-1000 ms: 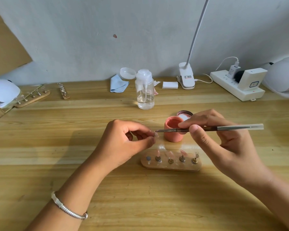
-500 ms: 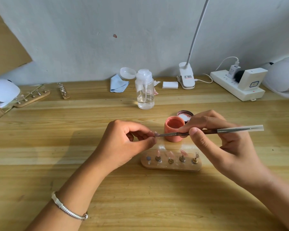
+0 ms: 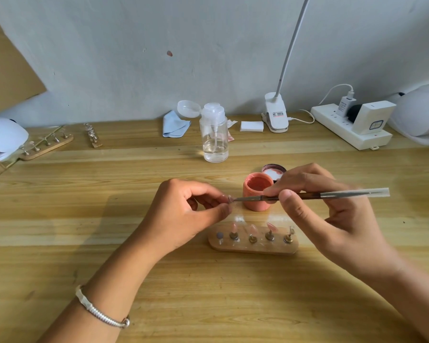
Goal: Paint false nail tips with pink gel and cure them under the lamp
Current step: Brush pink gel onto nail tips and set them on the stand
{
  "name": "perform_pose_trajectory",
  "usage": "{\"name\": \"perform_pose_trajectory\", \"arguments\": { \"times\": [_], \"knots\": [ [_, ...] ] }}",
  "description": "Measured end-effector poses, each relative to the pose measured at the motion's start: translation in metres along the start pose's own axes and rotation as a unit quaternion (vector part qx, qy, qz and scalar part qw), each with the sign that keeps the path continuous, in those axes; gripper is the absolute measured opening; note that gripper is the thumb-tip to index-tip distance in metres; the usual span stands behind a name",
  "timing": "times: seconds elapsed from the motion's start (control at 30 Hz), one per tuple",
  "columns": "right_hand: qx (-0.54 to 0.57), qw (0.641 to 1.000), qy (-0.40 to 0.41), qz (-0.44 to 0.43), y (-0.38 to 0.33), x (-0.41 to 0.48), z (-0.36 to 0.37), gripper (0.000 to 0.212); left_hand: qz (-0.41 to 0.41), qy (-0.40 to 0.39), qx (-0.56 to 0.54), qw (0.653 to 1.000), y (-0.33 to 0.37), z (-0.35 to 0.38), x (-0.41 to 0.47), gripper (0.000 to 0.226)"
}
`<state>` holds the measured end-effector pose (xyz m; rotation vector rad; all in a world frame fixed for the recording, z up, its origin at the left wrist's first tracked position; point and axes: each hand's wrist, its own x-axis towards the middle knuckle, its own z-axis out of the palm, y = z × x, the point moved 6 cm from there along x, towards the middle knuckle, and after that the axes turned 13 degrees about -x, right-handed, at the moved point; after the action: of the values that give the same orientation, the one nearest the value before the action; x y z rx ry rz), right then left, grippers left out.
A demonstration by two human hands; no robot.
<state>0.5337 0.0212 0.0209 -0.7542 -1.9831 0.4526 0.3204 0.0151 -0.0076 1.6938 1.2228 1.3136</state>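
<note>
While the left hand point(image 3: 183, 214) pinches a small nail tip point(image 3: 230, 199) between thumb and forefinger, the right hand point(image 3: 332, 219) grips a thin brush point(image 3: 332, 194) like a pen, bristles touching that tip. Just beyond the brush stands the open pink gel jar point(image 3: 256, 194). Nearer than both hands lies a wooden holder point(image 3: 253, 246) carrying more tips. Bare table point(image 3: 208, 305) runs on toward the near edge. A white curing lamp point(image 3: 421, 112) sits far off to the right hand's side.

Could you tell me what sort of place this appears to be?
Probably a home nail-art workstation: the light wooden desk holds an oval wooden stand of false nail tips, an open pink gel pot and a white domed curing lamp.
</note>
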Motion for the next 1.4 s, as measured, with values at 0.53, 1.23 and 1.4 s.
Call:
{"name": "perform_pose_trajectory", "arguments": {
  "times": [0.53, 1.23, 1.4],
  "knots": [
    [0.013, 1.0, 0.017, 0.011, 0.0006, -0.0007, -0.0039, 0.018, 0.024, 0.003, -0.025, 0.999, 0.0058, 0.0033, 0.0009, 0.016],
    [0.001, 1.0, 0.017, 0.001, -0.0034, -0.0016, -0.0018, 0.02, 0.01, 0.01, -0.066, 0.998, 0.0047, 0.005, -0.0003, 0.01],
    [0.023, 0.999, 0.02, 0.015, -0.0016, -0.0003, -0.0041, 0.021, -0.005, 0.014, -0.075, 0.997, 0.0035, 0.0025, 0.0012, 0.008]
  ]
}}
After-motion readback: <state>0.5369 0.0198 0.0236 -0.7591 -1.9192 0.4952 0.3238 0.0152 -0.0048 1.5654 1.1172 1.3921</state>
